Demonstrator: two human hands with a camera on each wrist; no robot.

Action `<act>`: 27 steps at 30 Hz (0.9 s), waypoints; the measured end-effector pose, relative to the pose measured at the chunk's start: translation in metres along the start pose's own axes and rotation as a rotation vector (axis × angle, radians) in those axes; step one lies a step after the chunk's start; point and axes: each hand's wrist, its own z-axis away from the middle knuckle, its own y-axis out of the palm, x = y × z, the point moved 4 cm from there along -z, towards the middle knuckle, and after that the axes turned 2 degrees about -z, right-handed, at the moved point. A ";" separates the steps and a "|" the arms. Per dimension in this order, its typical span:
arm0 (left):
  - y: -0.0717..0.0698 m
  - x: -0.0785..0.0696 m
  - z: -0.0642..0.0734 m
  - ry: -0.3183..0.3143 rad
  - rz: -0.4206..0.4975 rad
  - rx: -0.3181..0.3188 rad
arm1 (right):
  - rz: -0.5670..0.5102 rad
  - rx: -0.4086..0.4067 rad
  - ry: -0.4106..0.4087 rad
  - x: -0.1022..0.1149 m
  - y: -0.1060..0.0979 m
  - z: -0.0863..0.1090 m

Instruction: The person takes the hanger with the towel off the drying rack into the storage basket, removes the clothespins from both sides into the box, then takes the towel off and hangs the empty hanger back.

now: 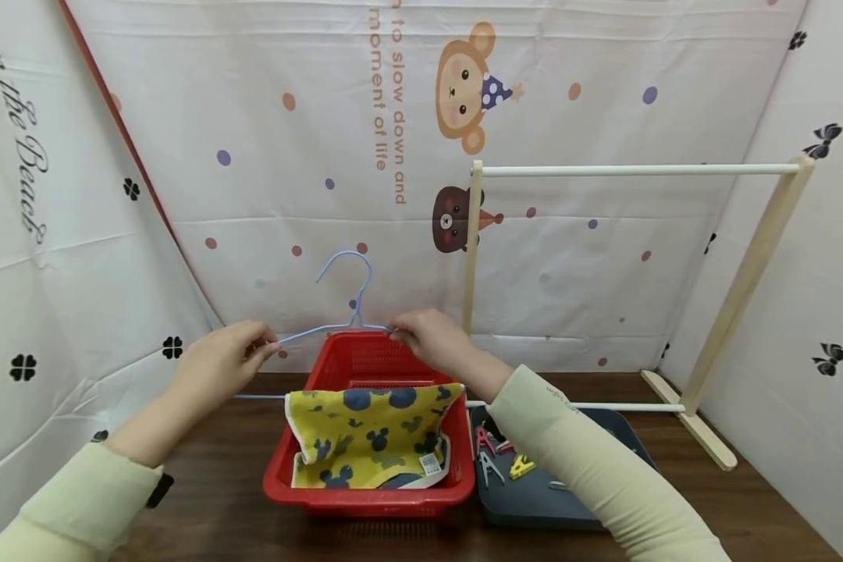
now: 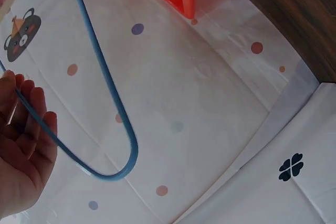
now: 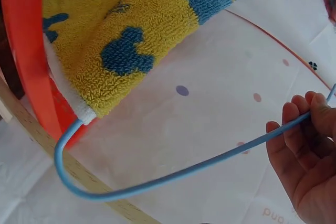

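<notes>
A blue wire hanger [image 1: 359, 312] is held up over the red basket [image 1: 281, 468]. My left hand [image 1: 228, 351] pinches its left shoulder, and my right hand [image 1: 432, 336] pinches the right shoulder near the hook. Over the hanger's lower bar drapes a yellow towel [image 1: 375, 429] with blue mouse-head shapes, its lower part hanging into the basket. In the left wrist view the hanger's rounded end [image 2: 131, 156] curves past the left hand [image 2: 26, 145]. The right wrist view shows the towel's white-edged corner [image 3: 84, 111] by the other bend, with the right hand [image 3: 310, 150] on the wire.
Right of the basket sits a dark grey tray [image 1: 534, 507] with several clips, among them a yellow clip [image 1: 522, 467]. A wooden rack with a white top rail [image 1: 639, 169] stands behind at the right. Printed cloth [image 1: 288, 156] encloses the brown table [image 1: 211, 499].
</notes>
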 end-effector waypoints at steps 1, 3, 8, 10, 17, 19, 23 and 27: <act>0.000 0.000 -0.001 -0.016 0.010 0.022 | 0.008 -0.002 0.003 0.001 -0.002 0.000; 0.002 0.000 -0.002 -0.045 0.021 0.056 | 0.025 -0.010 0.009 0.003 -0.006 -0.001; 0.000 -0.006 0.002 -0.051 -0.009 0.011 | 0.062 -0.012 0.039 0.005 -0.015 -0.002; -0.001 -0.010 0.005 -0.006 -0.027 -0.070 | 0.067 -0.001 0.056 0.005 -0.019 -0.003; -0.002 -0.032 0.013 0.271 -0.067 -0.382 | 0.027 0.038 0.117 0.005 -0.027 -0.004; 0.000 -0.040 0.014 0.331 -0.071 -0.396 | 0.033 0.050 0.126 0.006 -0.028 -0.004; 0.014 -0.057 0.010 0.409 -0.067 -0.339 | 0.051 0.082 0.146 0.009 -0.029 -0.004; 0.033 -0.074 0.002 0.405 -0.095 -0.188 | 0.066 0.095 0.148 0.012 -0.032 -0.004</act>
